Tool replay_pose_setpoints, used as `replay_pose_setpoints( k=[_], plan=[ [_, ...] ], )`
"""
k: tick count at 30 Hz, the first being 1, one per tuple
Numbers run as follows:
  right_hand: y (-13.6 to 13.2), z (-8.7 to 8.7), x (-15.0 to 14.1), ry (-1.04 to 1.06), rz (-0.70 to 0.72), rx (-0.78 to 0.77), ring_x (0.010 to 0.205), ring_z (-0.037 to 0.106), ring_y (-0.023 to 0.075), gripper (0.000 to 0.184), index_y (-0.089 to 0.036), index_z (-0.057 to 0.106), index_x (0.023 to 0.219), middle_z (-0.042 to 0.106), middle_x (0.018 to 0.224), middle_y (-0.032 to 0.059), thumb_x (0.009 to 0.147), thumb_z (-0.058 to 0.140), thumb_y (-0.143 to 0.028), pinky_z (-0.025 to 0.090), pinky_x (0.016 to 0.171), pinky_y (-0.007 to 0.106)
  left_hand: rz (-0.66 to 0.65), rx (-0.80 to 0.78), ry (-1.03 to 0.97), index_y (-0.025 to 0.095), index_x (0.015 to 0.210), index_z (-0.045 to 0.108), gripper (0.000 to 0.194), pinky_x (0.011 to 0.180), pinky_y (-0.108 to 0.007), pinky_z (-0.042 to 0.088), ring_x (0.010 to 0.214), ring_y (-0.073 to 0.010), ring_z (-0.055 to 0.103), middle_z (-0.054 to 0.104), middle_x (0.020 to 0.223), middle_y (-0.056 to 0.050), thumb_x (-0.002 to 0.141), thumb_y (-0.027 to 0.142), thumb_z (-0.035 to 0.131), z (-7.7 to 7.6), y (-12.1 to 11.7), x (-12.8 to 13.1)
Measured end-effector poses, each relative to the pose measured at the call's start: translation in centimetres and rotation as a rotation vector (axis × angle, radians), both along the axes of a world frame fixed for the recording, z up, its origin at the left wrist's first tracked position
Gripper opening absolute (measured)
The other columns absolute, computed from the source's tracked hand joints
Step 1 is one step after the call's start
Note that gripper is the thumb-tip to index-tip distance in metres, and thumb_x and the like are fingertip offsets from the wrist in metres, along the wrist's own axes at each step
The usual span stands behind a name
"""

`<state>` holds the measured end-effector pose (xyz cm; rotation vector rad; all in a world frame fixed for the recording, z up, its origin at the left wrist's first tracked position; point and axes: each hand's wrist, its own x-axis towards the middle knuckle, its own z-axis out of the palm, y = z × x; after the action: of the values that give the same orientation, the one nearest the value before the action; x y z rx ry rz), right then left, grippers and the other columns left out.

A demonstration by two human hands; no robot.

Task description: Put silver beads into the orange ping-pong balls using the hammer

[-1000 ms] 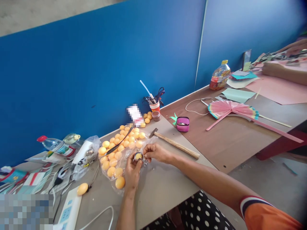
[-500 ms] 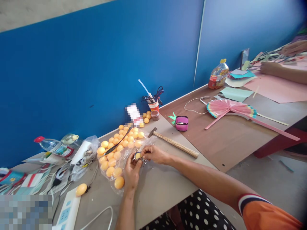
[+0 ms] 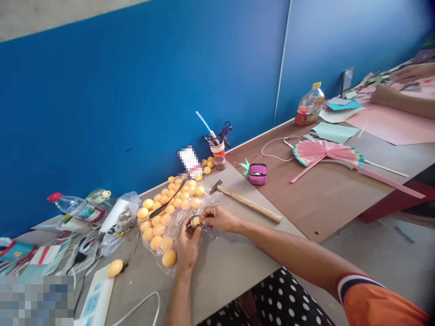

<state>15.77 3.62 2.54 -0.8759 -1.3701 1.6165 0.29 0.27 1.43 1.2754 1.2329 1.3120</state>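
Observation:
My left hand (image 3: 189, 240) is closed around a small round metal-rimmed piece with a yellowish face (image 3: 195, 220), which looks like a watch case. From the other side, my right hand (image 3: 217, 218) pinches at its edge, thumb and forefinger together. Small shiny bits show just below the right fingertips, too small to name. Behind both hands lies a clear plastic bag of orange balls (image 3: 166, 220), with a black strap (image 3: 168, 203) across it. A hammer with a wooden handle (image 3: 249, 203) rests on the table beyond my right hand.
A power strip (image 3: 98, 290) with one orange ball on it, cables and bottles (image 3: 78, 209) crowd the left. A paper cup of tools (image 3: 217, 148) stands by the blue partition. Rightward are a purple pouch (image 3: 258, 174), a pink paper fan (image 3: 322, 153) and another person's arm (image 3: 401, 100).
My hands stay almost in place, with the round piece turned very slightly between the fingers. The other person's hand at the far right has shifted a little.

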Motion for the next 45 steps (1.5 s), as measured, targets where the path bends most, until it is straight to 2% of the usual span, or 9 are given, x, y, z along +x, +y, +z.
replay_pose_setpoints(
  k=[4,10,16,24,29,33,38,41,45],
  plan=[
    [-0.2,0.4,0.0,-0.086,-0.030,-0.010,0.052,0.048,0.0076,0.009,-0.015,0.058,0.067,0.054,0.058,-0.0053,0.067,0.055,-0.006,0.040,0.053,0.020,-0.005,0.008,-0.015,0.018,0.112,0.057,0.053,0.078,-0.035,0.052,0.086,-0.0213,0.065,0.068,0.094,-0.007,0.067,0.040,0.076,-0.5,0.0,0.1],
    [-0.4,0.3,-0.1,-0.229,-0.087,0.055,0.049,0.047,0.0081,0.013,-0.016,0.057,0.064,0.052,0.053,-0.0052,0.066,0.052,-0.003,0.036,0.049,0.020,-0.038,0.010,0.007,0.019,0.114,0.055,0.049,0.080,-0.034,0.052,0.091,-0.0209,0.064,0.067,0.098,-0.008,0.072,0.037,0.072,-1.0,-0.1,0.1],
    [-0.4,-0.2,-0.4,-0.172,-0.119,-0.009,0.047,0.050,0.0090,0.013,-0.018,0.050,0.069,0.053,0.054,-0.0054,0.066,0.054,-0.005,0.037,0.047,0.020,-0.032,0.002,0.025,0.019,0.115,0.055,0.049,0.081,-0.034,0.051,0.091,-0.0216,0.064,0.067,0.100,-0.008,0.073,0.040,0.072,-1.0,-0.2,0.1],
    [-0.4,0.0,-0.1,-0.055,-0.052,-0.105,0.044,0.051,0.0089,0.013,-0.018,0.048,0.066,0.055,0.045,-0.0052,0.071,0.057,-0.011,0.038,0.046,0.019,-0.033,0.040,0.069,0.019,0.117,0.054,0.049,0.084,-0.036,0.050,0.092,-0.0220,0.064,0.066,0.101,-0.009,0.075,0.039,0.070,-1.2,-0.3,-0.1],
    [-0.5,-0.4,-0.5,-0.145,-0.100,-0.113,0.038,0.046,0.0081,0.014,-0.018,0.047,0.065,0.052,0.040,-0.0065,0.069,0.056,-0.008,0.033,0.041,0.018,-0.032,0.044,0.093,0.019,0.118,0.054,0.050,0.084,-0.036,0.050,0.093,-0.0226,0.064,0.066,0.101,-0.009,0.074,0.038,0.070,-1.9,-0.2,-0.3],
    [-0.4,0.0,-0.3,-0.139,-0.093,-0.105,0.039,0.044,0.0078,0.013,-0.018,0.047,0.065,0.051,0.041,-0.0066,0.070,0.056,-0.009,0.033,0.042,0.018,-0.038,0.009,0.064,0.020,0.117,0.055,0.051,0.082,-0.036,0.050,0.092,-0.0227,0.064,0.067,0.101,-0.008,0.072,0.039,0.071,-1.5,-0.1,-0.1],
    [0.3,1.4,1.7,0.000,0.012,-0.002,0.047,0.044,0.0068,0.005,-0.016,0.054,0.071,0.052,0.054,-0.0061,0.071,0.059,-0.014,0.036,0.048,0.019,-0.024,-0.031,-0.094,0.022,0.114,0.057,0.049,0.079,-0.036,0.051,0.094,-0.0235,0.063,0.066,0.104,-0.007,0.071,0.040,0.072,-0.4,0.0,0.1],
    [0.6,1.8,2.9,-0.173,0.131,0.116,0.052,0.045,0.0075,0.004,-0.015,0.061,0.071,0.054,0.060,-0.0044,0.069,0.060,-0.012,0.034,0.050,0.020,-0.013,-0.025,-0.169,0.021,0.114,0.058,0.048,0.076,-0.034,0.051,0.093,-0.0218,0.062,0.065,0.106,-0.008,0.071,0.039,0.072,-0.2,0.1,-0.1],
    [0.4,1.6,3.0,-0.466,0.252,0.323,0.060,0.050,0.0107,0.007,-0.017,0.067,0.070,0.060,0.065,-0.0027,0.065,0.066,-0.012,0.037,0.057,0.021,0.054,-0.031,-0.162,0.021,0.110,0.058,0.045,0.072,-0.030,0.050,0.085,-0.0177,0.061,0.064,0.102,-0.006,0.072,0.039,0.072,-0.5,0.3,-0.4]
  ],
)
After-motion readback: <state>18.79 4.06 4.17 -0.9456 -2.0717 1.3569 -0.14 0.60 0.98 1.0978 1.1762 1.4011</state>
